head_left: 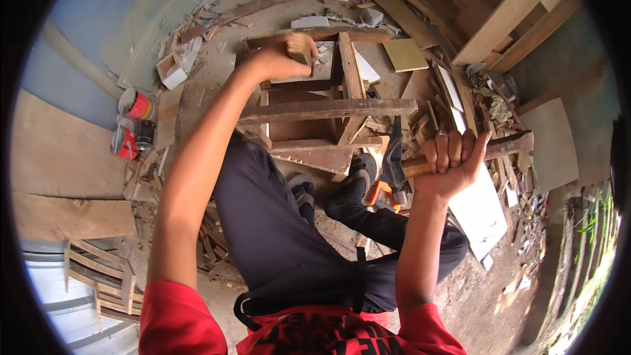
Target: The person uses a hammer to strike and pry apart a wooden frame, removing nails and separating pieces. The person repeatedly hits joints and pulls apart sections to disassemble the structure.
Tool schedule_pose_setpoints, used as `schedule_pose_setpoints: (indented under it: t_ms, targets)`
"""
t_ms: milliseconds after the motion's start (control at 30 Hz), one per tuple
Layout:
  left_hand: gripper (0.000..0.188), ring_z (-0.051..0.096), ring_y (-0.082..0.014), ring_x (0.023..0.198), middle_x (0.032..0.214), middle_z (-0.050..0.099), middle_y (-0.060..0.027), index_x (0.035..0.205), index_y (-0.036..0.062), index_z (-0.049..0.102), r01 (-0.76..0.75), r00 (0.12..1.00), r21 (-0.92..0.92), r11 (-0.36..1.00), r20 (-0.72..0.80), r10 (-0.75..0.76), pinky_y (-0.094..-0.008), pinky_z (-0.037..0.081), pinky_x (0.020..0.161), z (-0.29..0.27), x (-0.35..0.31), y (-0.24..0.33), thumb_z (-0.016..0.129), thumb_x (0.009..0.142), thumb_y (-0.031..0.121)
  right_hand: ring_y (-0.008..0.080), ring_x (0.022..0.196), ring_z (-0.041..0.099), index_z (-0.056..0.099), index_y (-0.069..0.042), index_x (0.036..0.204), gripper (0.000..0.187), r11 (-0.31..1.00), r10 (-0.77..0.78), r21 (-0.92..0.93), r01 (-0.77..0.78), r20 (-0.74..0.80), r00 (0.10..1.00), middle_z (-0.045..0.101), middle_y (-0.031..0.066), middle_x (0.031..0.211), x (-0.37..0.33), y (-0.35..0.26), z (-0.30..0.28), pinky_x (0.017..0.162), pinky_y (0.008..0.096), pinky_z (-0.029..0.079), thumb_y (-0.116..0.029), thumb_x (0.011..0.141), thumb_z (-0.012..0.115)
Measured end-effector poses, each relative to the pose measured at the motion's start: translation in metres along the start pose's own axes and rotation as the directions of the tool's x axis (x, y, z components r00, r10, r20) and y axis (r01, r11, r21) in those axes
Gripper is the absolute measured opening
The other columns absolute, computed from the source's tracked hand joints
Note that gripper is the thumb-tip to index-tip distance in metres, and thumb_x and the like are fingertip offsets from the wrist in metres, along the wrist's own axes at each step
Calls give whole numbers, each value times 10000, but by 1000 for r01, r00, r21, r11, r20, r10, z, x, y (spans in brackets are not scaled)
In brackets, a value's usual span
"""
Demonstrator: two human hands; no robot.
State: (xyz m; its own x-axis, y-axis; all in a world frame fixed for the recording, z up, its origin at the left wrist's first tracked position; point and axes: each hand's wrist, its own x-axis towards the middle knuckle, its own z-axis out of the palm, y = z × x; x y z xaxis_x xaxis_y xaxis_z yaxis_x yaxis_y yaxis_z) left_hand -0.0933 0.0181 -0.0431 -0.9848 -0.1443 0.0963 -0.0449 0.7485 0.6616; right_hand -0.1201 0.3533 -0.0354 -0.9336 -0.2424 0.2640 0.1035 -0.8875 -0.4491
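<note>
My right hand (452, 165) is wrapped around the wooden handle of a hammer (393, 161). The dark metal head points left, above my foot, and the handle's end sticks out to the right of my fist. In front of my knees stands a wooden frame (315, 110) of rough bars, like a small bench or stool. Over its far left corner, my left hand (279, 60) is closed around a short wooden block (300, 51). The hammer head is apart from the frame and from that block.
Paint cans (135, 104) and a small white box (172, 71) stand at the left. Wood scraps and a long white board (478, 207) lie on the right. Planks (509, 16) lean at the far right. Near my feet is an orange tool (379, 194).
</note>
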Motion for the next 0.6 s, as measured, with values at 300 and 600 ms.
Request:
schedule_pose_setpoints:
  t_ms: [300, 600]
  targets:
    - [239, 610, -144, 620, 681, 630, -43, 834, 31, 646, -242, 970, -327, 913, -92, 225, -299, 476, 596, -4, -71, 159, 766, 787, 233, 71, 378, 139, 317, -178, 659, 459, 993, 115, 19, -117, 71, 991, 211, -55, 496, 6, -26, 20, 348, 248, 155, -413, 1045, 396]
    - [315, 643, -155, 787, 861, 715, -125, 994, -21, 684, -36, 990, -555, 831, 92, 104, -339, 500, 775, 103, -117, 142, 767, 770, 185, 57, 356, 142, 326, -174, 694, 437, 909, 414, -70, -410, 55, 908, 223, -66, 483, -11, -39, 10, 329, 238, 150, -413, 1059, 359]
